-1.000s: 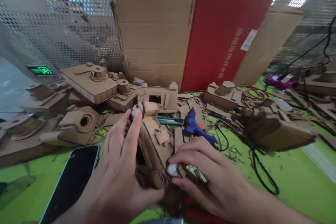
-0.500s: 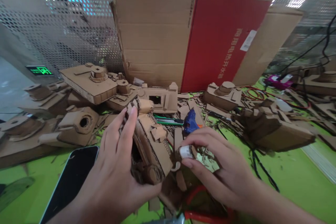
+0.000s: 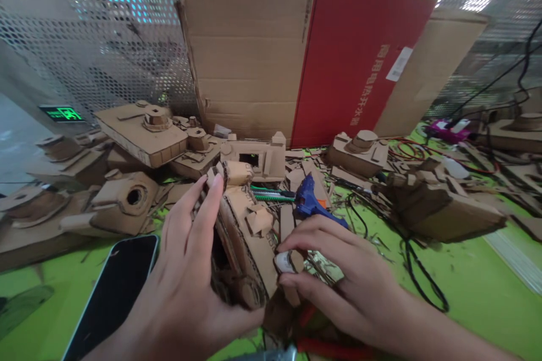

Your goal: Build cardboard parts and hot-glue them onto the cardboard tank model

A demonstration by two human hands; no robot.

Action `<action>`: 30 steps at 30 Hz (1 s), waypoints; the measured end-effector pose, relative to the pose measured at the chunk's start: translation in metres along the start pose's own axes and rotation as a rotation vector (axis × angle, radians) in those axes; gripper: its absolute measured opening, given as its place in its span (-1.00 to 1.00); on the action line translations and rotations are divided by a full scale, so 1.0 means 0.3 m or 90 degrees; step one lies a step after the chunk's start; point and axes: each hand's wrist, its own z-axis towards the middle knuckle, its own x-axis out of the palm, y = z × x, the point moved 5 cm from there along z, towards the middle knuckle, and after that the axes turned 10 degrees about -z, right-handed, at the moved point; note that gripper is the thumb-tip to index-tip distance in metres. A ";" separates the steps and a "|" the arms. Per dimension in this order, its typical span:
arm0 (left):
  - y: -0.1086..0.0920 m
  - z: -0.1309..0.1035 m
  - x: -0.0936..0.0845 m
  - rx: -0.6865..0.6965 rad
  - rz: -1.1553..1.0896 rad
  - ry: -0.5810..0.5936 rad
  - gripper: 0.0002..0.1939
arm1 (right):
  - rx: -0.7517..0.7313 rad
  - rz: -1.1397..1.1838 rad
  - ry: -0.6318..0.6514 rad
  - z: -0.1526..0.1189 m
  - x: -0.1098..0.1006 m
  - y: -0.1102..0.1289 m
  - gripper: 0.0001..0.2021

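My left hand [image 3: 182, 271] grips a cardboard model [image 3: 245, 225] from its left side, with fingers at the far end and thumb at the near end. The model is long and boxy, with a small raised block on top and a rolled piece at its far end. Between thumb and fingertips, my right hand [image 3: 339, 271] pinches a small round cardboard piece [image 3: 284, 262] with a white side. That piece is close to the model's right edge; I cannot tell whether they touch. Beyond my right hand lies a blue glue gun [image 3: 311, 200], next to a green utility knife [image 3: 273, 194].
A black-screened phone [image 3: 114, 287] lies at left on the green table [image 3: 470, 304]. Red-handled scissors [image 3: 334, 348] lie at the near edge, partly hidden. Several cardboard models, such as this one [image 3: 141, 130], and scraps surround the work. A large cardboard box [image 3: 249, 56] stands behind.
My right hand has moved left and slightly down, bringing the round cardboard piece nearer the model. My left hand keeps its hold, nearly still.
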 end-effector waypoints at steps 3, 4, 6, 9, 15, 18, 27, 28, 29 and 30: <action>0.011 0.000 0.005 -0.011 0.004 0.007 0.34 | 0.012 -0.001 -0.005 0.000 0.001 -0.013 -0.78; 0.019 0.001 0.007 -0.021 0.002 0.014 0.36 | 0.011 -0.004 -0.009 0.001 -0.003 -0.017 -0.72; 0.039 0.003 0.011 -0.039 -0.010 0.024 0.40 | 0.000 -0.011 -0.014 0.005 -0.015 -0.023 -0.56; 0.065 0.007 0.014 -0.044 -0.027 0.032 0.42 | -0.032 -0.018 -0.011 0.012 -0.033 -0.027 -0.48; 0.055 0.005 0.011 -0.009 -0.022 0.036 0.42 | -0.090 0.037 0.020 0.011 -0.026 -0.017 -0.67; 0.036 0.003 0.007 -0.032 -0.018 0.028 0.39 | -0.082 0.018 -0.001 0.010 -0.026 -0.011 -0.72; 0.032 0.008 0.011 -0.019 0.010 0.036 0.38 | -0.045 -0.035 -0.008 0.007 -0.024 -0.018 -0.66; 0.037 0.008 0.010 -0.027 0.012 0.038 0.40 | -0.050 -0.037 -0.006 0.007 -0.026 -0.018 -0.61; 0.040 0.009 0.009 -0.029 0.012 0.039 0.41 | -0.058 -0.034 -0.005 0.006 -0.028 -0.018 -0.59; 0.042 0.009 0.008 -0.028 0.011 0.037 0.42 | -0.067 -0.027 -0.006 0.006 -0.030 -0.017 -0.59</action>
